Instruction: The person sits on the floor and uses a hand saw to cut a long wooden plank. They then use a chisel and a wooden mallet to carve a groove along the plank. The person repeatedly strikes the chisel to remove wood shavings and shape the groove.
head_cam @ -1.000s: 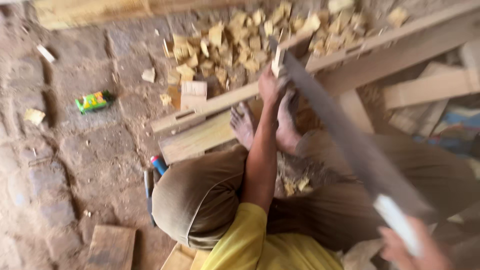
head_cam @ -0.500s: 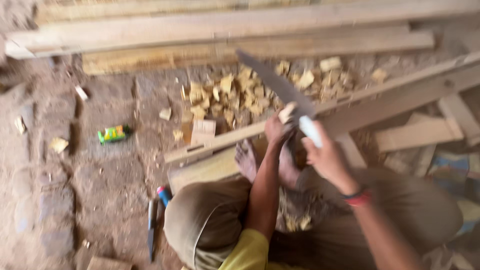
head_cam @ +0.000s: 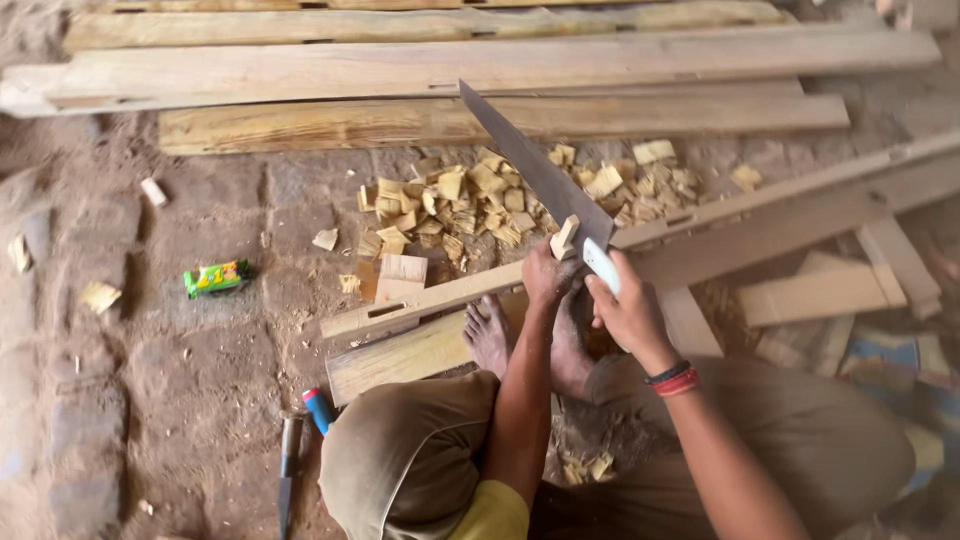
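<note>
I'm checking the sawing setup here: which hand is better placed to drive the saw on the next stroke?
Right, most likely. The right hand grips the saw by its white handle, blade angled over the wooden strip. The left hand presses a small block against it.

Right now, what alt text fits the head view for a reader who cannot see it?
A squatting person's right hand grips a handsaw while the left hand holds a small wood block against a long wooden strip pinned under bare feet. Wood offcuts and planks lie beyond.
</note>
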